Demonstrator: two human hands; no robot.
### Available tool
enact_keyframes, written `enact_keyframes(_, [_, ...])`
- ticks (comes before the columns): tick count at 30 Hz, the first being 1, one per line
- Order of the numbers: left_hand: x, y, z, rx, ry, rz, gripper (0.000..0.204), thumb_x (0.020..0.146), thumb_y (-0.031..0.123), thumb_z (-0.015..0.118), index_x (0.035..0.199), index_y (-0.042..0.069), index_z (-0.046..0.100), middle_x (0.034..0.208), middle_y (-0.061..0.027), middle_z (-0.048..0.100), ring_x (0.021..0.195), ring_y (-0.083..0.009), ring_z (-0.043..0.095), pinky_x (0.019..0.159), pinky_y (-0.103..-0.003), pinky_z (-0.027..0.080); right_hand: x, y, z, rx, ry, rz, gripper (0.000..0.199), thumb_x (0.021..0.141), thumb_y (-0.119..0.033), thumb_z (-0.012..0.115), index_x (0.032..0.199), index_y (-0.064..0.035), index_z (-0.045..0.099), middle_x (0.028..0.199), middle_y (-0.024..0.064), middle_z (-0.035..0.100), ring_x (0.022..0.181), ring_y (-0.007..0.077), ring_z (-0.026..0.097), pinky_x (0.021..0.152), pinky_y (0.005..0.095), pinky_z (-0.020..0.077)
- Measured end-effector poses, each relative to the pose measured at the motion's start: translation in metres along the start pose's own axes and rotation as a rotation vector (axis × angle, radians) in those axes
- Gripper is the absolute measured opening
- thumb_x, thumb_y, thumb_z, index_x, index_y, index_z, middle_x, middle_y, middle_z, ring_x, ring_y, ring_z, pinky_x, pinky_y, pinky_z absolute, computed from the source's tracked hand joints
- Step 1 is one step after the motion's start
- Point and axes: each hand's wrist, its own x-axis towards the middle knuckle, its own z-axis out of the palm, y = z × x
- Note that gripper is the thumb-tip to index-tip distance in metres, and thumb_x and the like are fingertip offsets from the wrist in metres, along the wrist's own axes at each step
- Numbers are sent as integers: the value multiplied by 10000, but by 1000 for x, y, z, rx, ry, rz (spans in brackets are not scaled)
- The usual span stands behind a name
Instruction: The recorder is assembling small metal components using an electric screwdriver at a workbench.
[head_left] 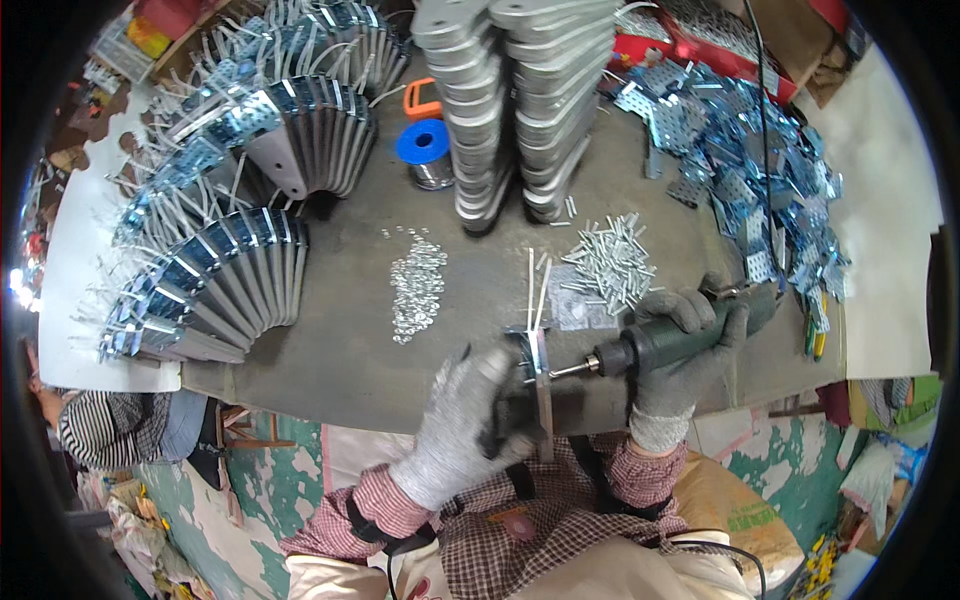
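Left hand (463, 420) grips a bracket (541, 372); right hand (686, 350) clasps a driver (672, 338), bit at it, mid-fastening; next needs steady pressure.

Your shot was evenly bright, glare popped off the stacked metal brackets (250, 150), edges bent hard into black fisheye corners.

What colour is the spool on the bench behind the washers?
Blue: the spool has a blue flange on top, wound with silvery wire. Head view shows it best.

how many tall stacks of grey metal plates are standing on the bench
2, side by side at the far middle: one beside the blue spool, one to its right. More may be hidden.
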Motion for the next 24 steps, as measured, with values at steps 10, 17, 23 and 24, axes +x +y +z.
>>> enact_keyframes(10, [114,-62,-91,470,-134,67,639,1090,468,374,1585,65,334,1643,-208,307,1542,-368,246,1269,-489,181,-1,0,0,-42,78,-39,368,965,-320,691,1236,-83,618,764,-31,474,734,117,500,900,381,462])
enact_keyframes(17, [91,-35,-74,570,-208,240,625,1023,372,559,1551,81,393,1588,-208,391,1494,-382,332,1253,-492,235,1,-4,-6,-37,77,-23,353,982,-326,672,1235,-88,611,787,-18,503,748,130,522,915,401,466])
enact_keyframes(23, [85,-9,-68,637,46,179,373,939,276,661,1244,63,651,1287,-151,606,1277,-336,530,1113,-472,390,1,-4,-9,-63,78,-25,344,985,-328,666,1220,-83,612,797,-14,529,762,133,541,937,413,470])
enact_keyframes(24, [90,-6,-65,712,26,192,312,923,258,671,1166,62,677,1213,-132,623,1224,-322,552,1080,-466,407,1,-4,-8,-67,81,-27,341,985,-331,667,1213,-84,612,796,-15,527,760,132,541,935,413,470])
